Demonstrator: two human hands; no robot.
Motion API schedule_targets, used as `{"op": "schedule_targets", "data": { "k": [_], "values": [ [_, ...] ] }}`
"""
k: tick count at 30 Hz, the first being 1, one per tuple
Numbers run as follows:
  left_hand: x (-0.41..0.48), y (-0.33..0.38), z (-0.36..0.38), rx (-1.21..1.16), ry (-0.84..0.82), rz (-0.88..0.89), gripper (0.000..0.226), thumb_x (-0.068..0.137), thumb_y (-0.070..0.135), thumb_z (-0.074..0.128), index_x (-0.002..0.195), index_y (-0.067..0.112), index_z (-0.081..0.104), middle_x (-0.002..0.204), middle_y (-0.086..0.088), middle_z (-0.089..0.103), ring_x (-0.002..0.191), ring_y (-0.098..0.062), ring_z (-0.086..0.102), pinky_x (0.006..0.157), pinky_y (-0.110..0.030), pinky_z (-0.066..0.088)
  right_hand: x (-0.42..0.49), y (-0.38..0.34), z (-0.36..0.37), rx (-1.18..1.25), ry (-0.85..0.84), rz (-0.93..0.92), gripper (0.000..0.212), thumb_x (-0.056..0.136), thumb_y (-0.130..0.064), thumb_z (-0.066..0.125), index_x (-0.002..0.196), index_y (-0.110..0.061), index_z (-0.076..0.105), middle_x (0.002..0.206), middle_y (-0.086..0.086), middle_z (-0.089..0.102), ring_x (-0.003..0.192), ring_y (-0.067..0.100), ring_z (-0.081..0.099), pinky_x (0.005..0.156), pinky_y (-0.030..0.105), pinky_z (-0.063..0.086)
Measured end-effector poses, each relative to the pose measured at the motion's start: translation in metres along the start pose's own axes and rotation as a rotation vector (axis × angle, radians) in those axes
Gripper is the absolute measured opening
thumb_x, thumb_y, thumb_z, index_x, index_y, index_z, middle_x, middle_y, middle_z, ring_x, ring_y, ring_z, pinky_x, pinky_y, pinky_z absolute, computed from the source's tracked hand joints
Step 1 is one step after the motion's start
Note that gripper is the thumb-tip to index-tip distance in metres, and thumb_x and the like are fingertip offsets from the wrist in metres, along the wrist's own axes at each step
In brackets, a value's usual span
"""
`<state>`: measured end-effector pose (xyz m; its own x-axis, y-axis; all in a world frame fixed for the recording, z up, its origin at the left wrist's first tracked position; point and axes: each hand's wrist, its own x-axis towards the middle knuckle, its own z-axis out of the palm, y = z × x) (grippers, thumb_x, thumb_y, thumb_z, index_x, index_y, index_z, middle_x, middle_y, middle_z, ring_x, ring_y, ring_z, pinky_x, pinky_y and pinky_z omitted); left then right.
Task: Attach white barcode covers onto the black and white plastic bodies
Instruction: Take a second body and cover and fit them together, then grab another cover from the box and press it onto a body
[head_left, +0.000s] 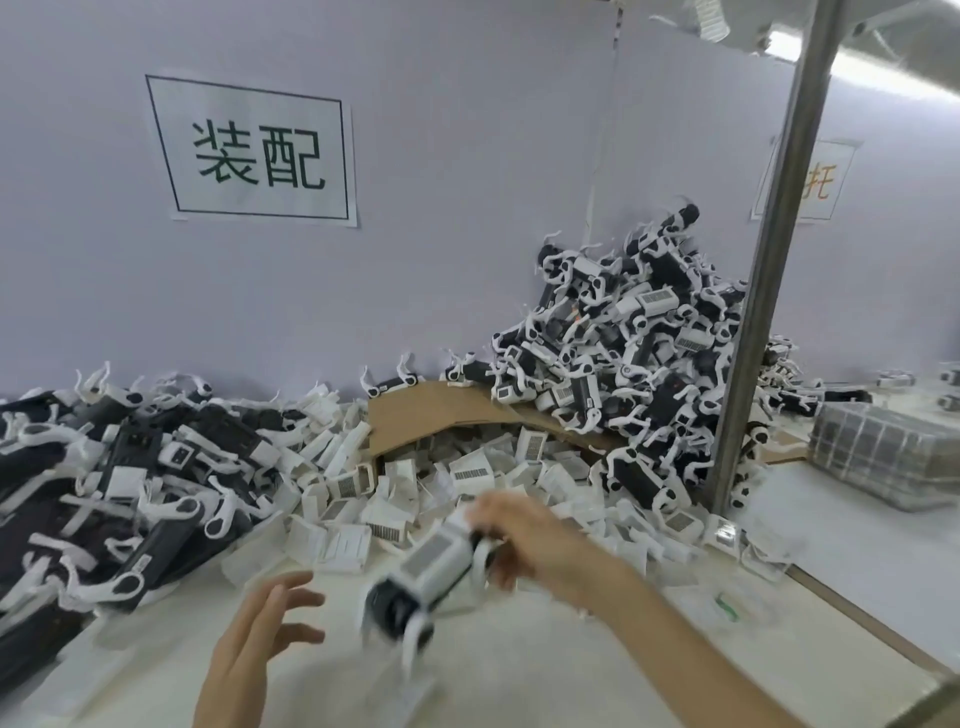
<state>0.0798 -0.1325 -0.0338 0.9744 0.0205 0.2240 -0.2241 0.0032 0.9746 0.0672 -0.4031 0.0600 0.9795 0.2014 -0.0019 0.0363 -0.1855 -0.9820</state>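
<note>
My right hand (524, 540) grips one end of a black and white plastic body (415, 587) with a white barcode cover on top, held tilted over the table; it is blurred. Just left of it hovers my left hand (260, 629), fingers spread and holding nothing. Loose white barcode covers (467, 475) lie heaped in the middle behind the hands. A spread of black and white bodies (130, 483) fills the left side. At the right rises a tall pile of bodies (623, 343), several with barcode covers.
A bent cardboard sheet (441, 410) lies between the cover heap and the tall pile. A metal pole (769, 260) stands at the right. A wrapped grey pack (883, 452) sits beyond the pole. A wall with paper signs (254, 150) closes the back.
</note>
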Motion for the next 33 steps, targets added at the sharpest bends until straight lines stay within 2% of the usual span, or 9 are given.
{"op": "schedule_targets", "data": {
  "k": [3, 7, 9, 12, 16, 20, 22, 26, 33],
  "values": [
    [0.003, 0.001, -0.005, -0.063, 0.077, -0.069, 0.027, 0.106, 0.015, 0.041, 0.101, 0.01, 0.067, 0.103, -0.021, 0.066, 0.078, -0.04, 0.065, 0.08, -0.042, 0.041, 0.017, -0.072, -0.062, 0.255, 0.313, -0.097, 0.017, 0.09, -0.017, 0.067, 0.101, -0.005, 0.07, 0.093, 0.008, 0.066, 0.066, 0.012, 0.066, 0.057, 0.022, 0.056],
    [0.007, -0.006, 0.001, -0.011, 0.057, -0.123, 0.024, 0.106, 0.013, 0.041, 0.1, 0.009, 0.063, 0.107, -0.02, 0.063, 0.077, -0.038, 0.064, 0.073, -0.036, 0.039, 0.029, -0.173, -0.139, 0.052, 0.583, -0.274, 0.069, 0.095, -0.043, 0.065, 0.152, -0.034, 0.027, 0.126, -0.005, 0.06, 0.083, 0.002, 0.072, 0.059, 0.017, 0.055],
    [0.005, -0.009, 0.003, 0.02, 0.042, -0.127, 0.021, 0.105, 0.012, 0.044, 0.099, 0.01, 0.064, 0.107, -0.019, 0.064, 0.075, -0.038, 0.065, 0.071, -0.034, 0.038, 0.042, -0.193, -0.155, 0.02, 0.645, -0.186, 0.067, 0.101, -0.046, 0.053, 0.156, -0.023, 0.022, 0.146, 0.009, 0.048, 0.095, 0.02, 0.07, 0.072, 0.031, 0.055],
    [0.003, -0.011, 0.005, 0.054, 0.044, -0.125, 0.017, 0.103, 0.01, 0.049, 0.098, 0.012, 0.066, 0.105, -0.016, 0.065, 0.074, -0.037, 0.067, 0.07, -0.035, 0.04, 0.056, -0.171, -0.133, -0.224, 0.805, -0.256, 0.048, 0.099, -0.026, 0.055, 0.144, -0.016, 0.041, 0.131, 0.004, 0.058, 0.092, 0.018, 0.068, 0.066, 0.029, 0.053],
    [0.003, -0.013, 0.004, 0.042, 0.088, -0.146, 0.013, 0.102, 0.008, 0.052, 0.101, 0.014, 0.064, 0.107, -0.014, 0.065, 0.074, -0.036, 0.068, 0.069, -0.035, 0.041, 0.046, -0.071, -0.055, -0.169, 0.666, -0.211, 0.03, 0.099, -0.016, 0.054, 0.128, -0.015, 0.059, 0.106, 0.002, 0.068, 0.083, 0.022, 0.071, 0.074, 0.036, 0.058],
    [0.008, -0.012, -0.001, -0.022, 0.175, -0.192, 0.017, 0.102, 0.009, 0.053, 0.118, 0.012, 0.054, 0.114, -0.017, 0.063, 0.076, -0.036, 0.069, 0.067, -0.036, 0.045, 0.038, 0.027, 0.028, -0.319, 0.486, -0.098, 0.03, 0.097, -0.025, 0.059, 0.127, -0.025, 0.059, 0.113, -0.014, 0.06, 0.107, 0.015, 0.063, 0.066, 0.007, 0.046],
    [0.012, -0.012, -0.008, -0.114, 0.242, -0.195, 0.025, 0.101, 0.012, 0.055, 0.125, 0.014, 0.048, 0.115, -0.016, 0.064, 0.078, -0.036, 0.069, 0.067, -0.039, 0.048, 0.037, 0.06, 0.056, -0.338, 0.353, -0.09, 0.036, 0.094, -0.03, 0.064, 0.13, -0.029, 0.057, 0.124, -0.018, 0.056, 0.125, 0.007, 0.053, 0.085, 0.004, 0.038],
    [0.01, -0.001, -0.029, -0.527, 0.316, -0.257, 0.028, 0.104, 0.023, 0.049, 0.13, 0.014, 0.046, 0.112, -0.011, 0.069, 0.088, -0.035, 0.069, 0.076, -0.04, 0.051, 0.043, 0.096, 0.065, -0.807, 0.176, -0.159, 0.046, 0.09, -0.034, 0.067, 0.136, -0.031, 0.059, 0.15, -0.013, 0.045, 0.146, 0.009, 0.027, 0.118, 0.022, 0.015],
    [0.008, 0.004, -0.076, -1.156, 0.39, -0.266, 0.055, 0.1, 0.046, 0.052, 0.146, 0.019, 0.04, 0.124, -0.012, 0.068, 0.111, -0.023, 0.066, 0.088, -0.038, 0.049, 0.044, 0.106, 0.067, -0.742, 0.279, -0.321, 0.038, 0.075, 0.007, 0.076, 0.092, -0.027, 0.073, 0.109, -0.009, 0.06, 0.123, 0.021, 0.05, 0.104, 0.025, 0.031]
  ]
}}
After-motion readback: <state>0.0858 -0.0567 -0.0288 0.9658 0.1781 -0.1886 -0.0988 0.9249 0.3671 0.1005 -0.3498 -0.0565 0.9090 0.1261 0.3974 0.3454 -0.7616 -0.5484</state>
